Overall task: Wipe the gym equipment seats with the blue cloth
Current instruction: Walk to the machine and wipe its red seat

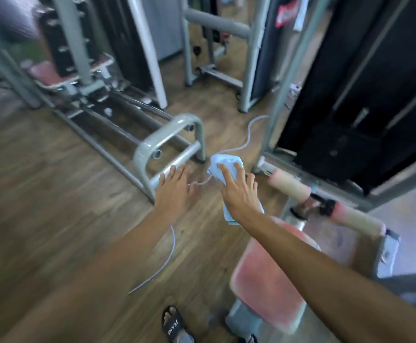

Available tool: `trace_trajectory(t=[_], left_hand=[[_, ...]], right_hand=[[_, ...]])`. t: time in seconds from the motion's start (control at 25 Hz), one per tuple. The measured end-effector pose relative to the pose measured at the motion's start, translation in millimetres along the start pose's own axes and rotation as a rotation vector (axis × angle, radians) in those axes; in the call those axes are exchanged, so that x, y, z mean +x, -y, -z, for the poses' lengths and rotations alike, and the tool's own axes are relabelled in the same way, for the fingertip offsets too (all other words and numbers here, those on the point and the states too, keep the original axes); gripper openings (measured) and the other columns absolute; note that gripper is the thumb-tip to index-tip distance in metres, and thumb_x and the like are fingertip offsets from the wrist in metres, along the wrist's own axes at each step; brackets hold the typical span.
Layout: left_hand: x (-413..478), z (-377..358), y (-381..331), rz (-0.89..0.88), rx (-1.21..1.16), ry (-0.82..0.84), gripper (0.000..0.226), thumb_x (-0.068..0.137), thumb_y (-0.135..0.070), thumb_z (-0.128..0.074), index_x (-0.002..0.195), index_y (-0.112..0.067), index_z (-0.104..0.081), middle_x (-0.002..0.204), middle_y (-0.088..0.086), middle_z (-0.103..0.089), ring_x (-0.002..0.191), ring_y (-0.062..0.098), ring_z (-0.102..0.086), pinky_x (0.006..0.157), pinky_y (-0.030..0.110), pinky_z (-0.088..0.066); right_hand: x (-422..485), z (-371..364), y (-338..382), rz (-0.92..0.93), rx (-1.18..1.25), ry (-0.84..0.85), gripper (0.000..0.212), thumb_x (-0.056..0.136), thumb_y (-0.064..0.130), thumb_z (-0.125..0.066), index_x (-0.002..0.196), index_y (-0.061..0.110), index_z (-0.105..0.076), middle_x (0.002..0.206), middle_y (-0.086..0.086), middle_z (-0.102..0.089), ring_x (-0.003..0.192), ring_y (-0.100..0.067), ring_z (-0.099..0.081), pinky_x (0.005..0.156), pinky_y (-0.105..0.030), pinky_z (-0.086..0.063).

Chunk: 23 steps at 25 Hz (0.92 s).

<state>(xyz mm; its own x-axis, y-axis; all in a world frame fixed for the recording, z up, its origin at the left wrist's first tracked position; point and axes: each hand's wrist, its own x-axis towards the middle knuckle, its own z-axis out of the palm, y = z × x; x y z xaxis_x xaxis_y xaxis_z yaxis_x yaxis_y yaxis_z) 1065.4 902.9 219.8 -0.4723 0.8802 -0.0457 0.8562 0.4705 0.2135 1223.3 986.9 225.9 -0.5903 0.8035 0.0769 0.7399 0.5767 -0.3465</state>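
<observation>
My right hand (239, 191) grips the crumpled blue cloth (223, 165), held out in the air above the wooden floor. One end of the cloth hangs below my wrist. My left hand (174, 186) is stretched forward beside it with straight fingers, holding nothing. A worn red padded seat (271, 273) of a machine lies under my right forearm at the lower right. A second red seat (45, 73) sits on a machine at the far left. The picture is blurred by motion.
A grey tubular frame (170, 142) stands on the floor just ahead of my left hand. Padded rollers (291, 185) stick out at the right. A thin hose (247, 137) snakes over the wooden floor. Black weight stacks (365, 95) stand at the right. My sandalled foot (173, 324) shows below.
</observation>
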Motion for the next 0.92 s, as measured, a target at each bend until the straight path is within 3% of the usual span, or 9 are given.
trace_trajectory(t=[0.2, 0.28, 0.44, 0.6, 0.92], left_hand=[[-38, 66, 127, 0.224, -0.027, -0.091, 0.057, 0.102, -0.042, -0.035, 0.152, -0.018, -0.024, 0.161, -0.001, -0.02, 0.149, 0.021, -0.014, 0.119, 0.047, -0.009], [-56, 86, 183, 0.322, -0.015, -0.122, 0.057, 0.102, -0.043, -0.031, 0.153, -0.018, -0.023, 0.162, -0.001, -0.018, 0.15, 0.021, -0.013, 0.119, 0.046, -0.008], [-96, 117, 266, 0.448, -0.012, -0.153, 0.056, 0.103, -0.041, -0.028, 0.153, -0.019, -0.018, 0.163, -0.001, -0.013, 0.15, 0.019, -0.007, 0.121, 0.044, -0.004], [-119, 146, 345, 0.582, -0.03, -0.208, 0.054, 0.103, -0.039, -0.03, 0.153, -0.02, -0.02, 0.162, -0.001, -0.014, 0.15, 0.021, -0.008, 0.121, 0.047, -0.005], [-85, 190, 494, 0.769, -0.015, -0.262, 0.051, 0.103, -0.039, -0.032, 0.149, -0.019, -0.03, 0.155, -0.001, -0.035, 0.146, 0.023, -0.023, 0.12, 0.046, -0.012]], right_hand=[[16, -7, 151, 0.296, -0.003, 0.01, 0.059, 0.091, 0.025, -0.023, 0.15, 0.033, -0.024, 0.152, -0.012, -0.021, 0.103, -0.036, -0.04, 0.092, -0.046, -0.037], [23, -23, 212, 0.384, -0.032, 0.047, 0.062, 0.091, 0.017, -0.041, 0.149, 0.03, -0.025, 0.149, -0.015, -0.025, 0.102, -0.038, -0.042, 0.09, -0.047, -0.039], [34, -58, 310, 0.527, -0.037, 0.055, 0.077, 0.068, 0.007, -0.073, 0.135, 0.028, -0.042, 0.131, -0.017, -0.049, 0.081, -0.036, -0.052, 0.072, -0.042, -0.046], [55, -80, 399, 0.64, -0.042, 0.176, 0.068, 0.085, 0.01, -0.056, 0.144, 0.033, -0.03, 0.143, -0.009, -0.031, 0.097, -0.032, -0.041, 0.085, -0.039, -0.035], [156, -144, 543, 0.739, 0.033, 0.196, 0.051, 0.099, 0.018, -0.037, 0.145, 0.037, -0.027, 0.147, -0.005, -0.026, 0.104, -0.031, -0.039, 0.094, -0.04, -0.033]])
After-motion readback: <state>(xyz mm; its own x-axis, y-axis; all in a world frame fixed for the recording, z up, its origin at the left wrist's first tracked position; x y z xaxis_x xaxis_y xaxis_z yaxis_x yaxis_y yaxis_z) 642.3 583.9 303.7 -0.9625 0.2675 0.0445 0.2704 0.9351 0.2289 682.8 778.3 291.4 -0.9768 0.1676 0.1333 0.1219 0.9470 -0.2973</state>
